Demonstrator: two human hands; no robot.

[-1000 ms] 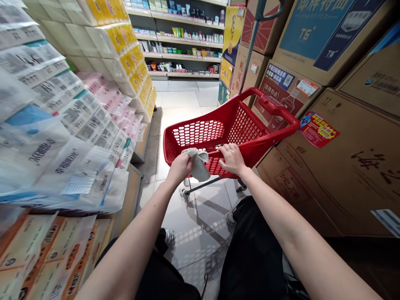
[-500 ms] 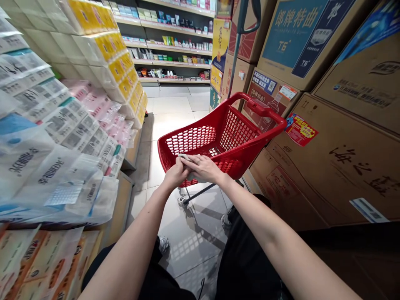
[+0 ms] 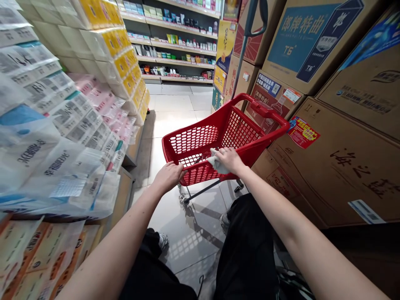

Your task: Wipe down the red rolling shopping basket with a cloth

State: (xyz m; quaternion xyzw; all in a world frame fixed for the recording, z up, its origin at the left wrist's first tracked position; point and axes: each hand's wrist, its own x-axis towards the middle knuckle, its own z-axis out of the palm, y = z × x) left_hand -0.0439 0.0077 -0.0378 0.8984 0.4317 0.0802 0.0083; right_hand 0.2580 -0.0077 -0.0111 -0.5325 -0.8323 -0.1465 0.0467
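Note:
A red plastic shopping cart (image 3: 240,131) with a mesh basket stands on wheels in front of me. My left hand (image 3: 168,177) rests on the cart's near rim, its fingers curled over the edge. My right hand (image 3: 229,160) presses a crumpled pale grey cloth (image 3: 218,165) against the rim farther right. The cloth is partly hidden under that palm. Nothing shows between the left fingers.
Stacked packs of tissue rise on my left (image 3: 62,121), and printed cardboard cartons (image 3: 328,175) wall the right side. Goods shelves (image 3: 175,50) stand at the far end of the tiled aisle (image 3: 175,121). My black-trousered legs (image 3: 246,250) are below the cart.
The cloth has passed from my left hand to my right hand. My hands met over the rim and now sit apart on it. The cart has hardly moved.

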